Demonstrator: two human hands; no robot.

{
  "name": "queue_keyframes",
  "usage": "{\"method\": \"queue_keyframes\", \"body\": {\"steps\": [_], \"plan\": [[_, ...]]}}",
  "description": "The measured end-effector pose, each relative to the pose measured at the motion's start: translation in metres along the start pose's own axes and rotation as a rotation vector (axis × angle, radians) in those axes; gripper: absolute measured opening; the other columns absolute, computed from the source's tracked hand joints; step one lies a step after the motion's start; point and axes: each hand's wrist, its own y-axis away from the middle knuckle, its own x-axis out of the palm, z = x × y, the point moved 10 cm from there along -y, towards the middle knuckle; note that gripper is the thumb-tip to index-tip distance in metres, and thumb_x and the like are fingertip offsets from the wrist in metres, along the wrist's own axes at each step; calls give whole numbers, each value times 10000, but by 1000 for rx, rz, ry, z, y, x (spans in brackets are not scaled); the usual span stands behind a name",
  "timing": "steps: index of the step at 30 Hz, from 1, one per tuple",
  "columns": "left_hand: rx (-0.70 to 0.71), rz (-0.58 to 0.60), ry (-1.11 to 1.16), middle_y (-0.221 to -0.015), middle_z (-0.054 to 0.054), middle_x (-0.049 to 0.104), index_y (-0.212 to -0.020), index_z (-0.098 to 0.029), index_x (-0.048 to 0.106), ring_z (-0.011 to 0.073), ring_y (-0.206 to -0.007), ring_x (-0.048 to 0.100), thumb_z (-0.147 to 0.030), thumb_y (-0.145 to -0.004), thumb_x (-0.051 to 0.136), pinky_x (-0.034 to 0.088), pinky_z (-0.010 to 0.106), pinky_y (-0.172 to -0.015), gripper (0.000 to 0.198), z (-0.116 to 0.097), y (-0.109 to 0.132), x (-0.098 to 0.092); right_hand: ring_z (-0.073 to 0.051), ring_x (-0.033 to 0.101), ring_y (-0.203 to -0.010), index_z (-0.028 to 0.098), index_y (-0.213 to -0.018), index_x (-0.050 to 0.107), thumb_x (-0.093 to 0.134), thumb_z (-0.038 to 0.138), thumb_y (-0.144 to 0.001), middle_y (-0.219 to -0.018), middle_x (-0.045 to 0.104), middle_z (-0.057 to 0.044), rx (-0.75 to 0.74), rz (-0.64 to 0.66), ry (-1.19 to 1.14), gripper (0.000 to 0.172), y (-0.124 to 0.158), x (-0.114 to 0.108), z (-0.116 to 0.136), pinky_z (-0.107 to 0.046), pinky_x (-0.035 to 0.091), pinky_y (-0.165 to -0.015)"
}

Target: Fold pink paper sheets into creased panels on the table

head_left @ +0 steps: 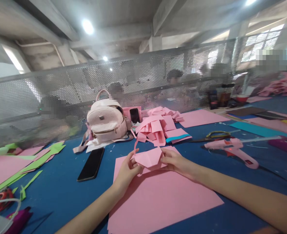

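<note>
Head view, large pink paper sheet [165,198], folded pink paper piece [148,157] over the sheet's far part, pinched at opposite sides by left hand [126,168] and right hand [176,161], pink glue gun [234,148] rightward, pale backpack [106,117] beyond

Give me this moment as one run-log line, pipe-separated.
left hand: holding folded pink paper | right hand: holding its other side | beneath: large pink sheet | right: pink glue gun on blue table

A sheet [163,201] lies between the glue gun [231,144] and a phone [91,165] before the backpack [106,118].
</note>
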Motion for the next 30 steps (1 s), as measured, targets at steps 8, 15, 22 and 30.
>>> {"method": "queue_keyframes", "body": {"steps": [8, 15, 22, 30], "plan": [[70, -68, -201, -1070, 38, 625, -1332, -218, 502, 170, -865, 586, -107, -606, 731, 473, 232, -685, 770, -5, 5, 3, -268, 666, -1091, 191, -1249, 634, 709, 126, -689, -1198, 708, -78, -127, -69, 183, 568, 0, 6, 1, -376, 569, -887], [72, -50, -196, -978, 30, 633, -1369, -221, 454, 119, -641, 524, -299, -733, 727, 431, 230, -585, 696, -10, 5, 0, -229, 667, -1107, 250, -1289, 602, 658, 187, -814, -1256, 676, -51, -46, -45, 62, 482, 4, 7, 4, -388, 565, -940], [65, -92, -84, -764, -56, 523, -1431, -232, 362, 79, -551, 405, -463, -832, 690, 373, 208, -556, 721, 0, 2, -14, -219, 671, -1108, 250, -1279, 613, 661, 213, -854, -1233, 689, -52, -14, -68, -55, 429, 1, -6, -4, -408, 519, -1023], [82, -108, -60, -848, -27, 548, -1344, -233, 448, 86, -628, 468, -473, -833, 722, 404, 209, -592, 627, 1, -1, -20, -218, 665, -1109, 242, -1280, 614, 662, 182, -844, -1232, 689, -61, -60, -42, -75, 443, 1, -5, -2, -380, 527, -989]]}}
